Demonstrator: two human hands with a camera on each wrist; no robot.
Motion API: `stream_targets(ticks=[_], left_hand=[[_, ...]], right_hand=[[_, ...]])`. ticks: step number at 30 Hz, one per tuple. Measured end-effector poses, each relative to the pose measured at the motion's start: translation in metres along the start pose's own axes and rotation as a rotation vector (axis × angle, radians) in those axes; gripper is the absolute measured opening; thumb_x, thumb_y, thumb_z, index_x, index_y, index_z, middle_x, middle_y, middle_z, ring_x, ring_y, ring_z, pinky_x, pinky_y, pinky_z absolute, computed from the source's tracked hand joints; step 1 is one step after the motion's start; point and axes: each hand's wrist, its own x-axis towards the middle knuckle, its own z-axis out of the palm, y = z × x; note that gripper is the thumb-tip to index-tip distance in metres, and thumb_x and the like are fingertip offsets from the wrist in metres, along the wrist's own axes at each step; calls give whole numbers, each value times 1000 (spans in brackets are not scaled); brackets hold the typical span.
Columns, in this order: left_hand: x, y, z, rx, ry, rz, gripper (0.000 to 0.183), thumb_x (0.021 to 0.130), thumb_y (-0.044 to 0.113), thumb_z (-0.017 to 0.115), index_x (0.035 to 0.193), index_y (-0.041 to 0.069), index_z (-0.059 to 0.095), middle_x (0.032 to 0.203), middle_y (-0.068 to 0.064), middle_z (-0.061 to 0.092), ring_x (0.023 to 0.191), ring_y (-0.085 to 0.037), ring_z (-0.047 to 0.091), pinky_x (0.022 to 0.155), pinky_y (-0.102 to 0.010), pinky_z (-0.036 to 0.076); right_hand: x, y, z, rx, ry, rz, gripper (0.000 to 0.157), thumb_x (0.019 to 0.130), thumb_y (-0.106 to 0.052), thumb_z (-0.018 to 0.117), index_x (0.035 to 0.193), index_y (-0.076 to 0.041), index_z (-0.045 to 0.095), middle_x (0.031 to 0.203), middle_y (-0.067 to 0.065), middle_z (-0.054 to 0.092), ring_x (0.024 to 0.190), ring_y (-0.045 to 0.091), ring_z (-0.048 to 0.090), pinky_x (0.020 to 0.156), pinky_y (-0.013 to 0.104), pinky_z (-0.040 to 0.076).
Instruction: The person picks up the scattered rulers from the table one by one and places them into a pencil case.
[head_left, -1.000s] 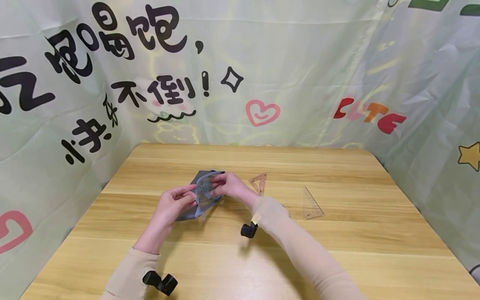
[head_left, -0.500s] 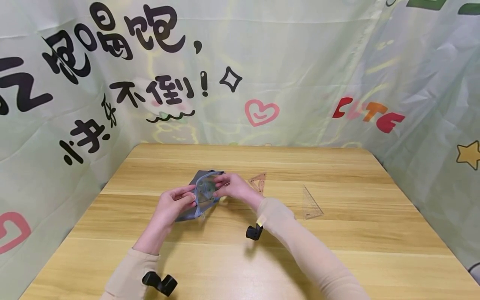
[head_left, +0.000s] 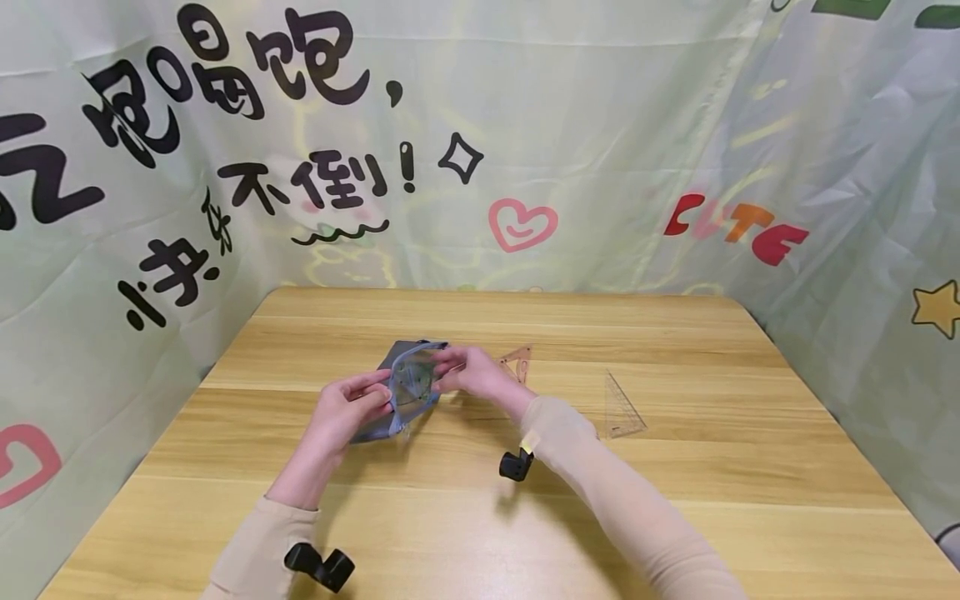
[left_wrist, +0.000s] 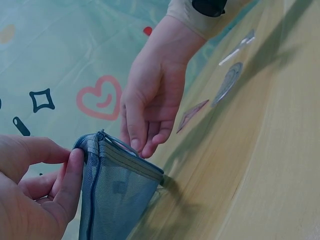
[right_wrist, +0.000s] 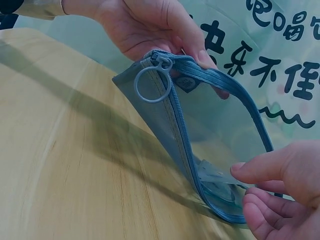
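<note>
My left hand (head_left: 351,408) pinches the rim of a blue mesh zipper pouch (head_left: 375,427) between thumb and fingers, keeping its mouth spread. In the right wrist view a zipper pull with a large ring (right_wrist: 153,86) hangs at the near corner of the mouth. Low inside the pouch lies a clear plastic piece (right_wrist: 220,182), its shape partly hidden by the rim. At the far side of the mouth is my right hand (head_left: 472,373), fingers loosely bent with nothing visible between them. Its thumb and fingertips (right_wrist: 241,169) overlap the pouch opening in the right wrist view.
Right of the pouch, a pink set square (head_left: 517,364) lies on the wooden table (head_left: 480,533). Farther right is a clear triangular ruler (head_left: 624,410). A clear protractor (left_wrist: 229,82) shows in the left wrist view. A printed cloth (head_left: 600,125) hangs behind the table.
My right hand has drawn back slightly to the right, out of the pouch's mouth, and the clear piece stays inside. The left hand and pouch have barely moved.
</note>
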Motion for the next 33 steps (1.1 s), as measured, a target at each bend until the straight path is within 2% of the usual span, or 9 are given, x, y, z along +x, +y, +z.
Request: stream_targets(ticks=[7, 16, 24, 33], left_hand=[[-1, 0, 0, 3, -3, 3, 46, 94, -4, 58, 138, -12, 49, 82, 11, 62, 76, 1, 64, 77, -14, 60], [-1, 2, 0, 12, 1, -3, 45, 94, -4, 58, 138, -11, 50, 82, 11, 62, 77, 0, 64, 77, -14, 59], [0, 1, 0, 8, 0, -4, 46, 94, -4, 58, 138, -11, 49, 82, 11, 62, 76, 1, 64, 77, -13, 59], [0, 0, 0, 10, -2, -5, 46, 94, -4, 58, 138, -11, 49, 82, 11, 62, 77, 1, 64, 77, -14, 59]], right_hand=[[-3, 4, -4, -23, 16, -14, 56, 84, -5, 74, 136, 1, 56, 125, 22, 64, 103, 21, 64, 79, 22, 55], [-11, 7, -12, -82, 50, -51, 55, 83, -4, 75, 134, 4, 56, 120, 22, 65, 102, 24, 65, 89, 29, 58], [-24, 13, -22, -81, 84, -32, 55, 84, -6, 75, 136, 2, 56, 122, 21, 64, 104, 25, 64, 90, 30, 58], [-33, 24, -32, -113, 138, -57, 53, 84, -7, 75, 134, 2, 57, 119, 21, 65, 103, 26, 65, 91, 33, 58]])
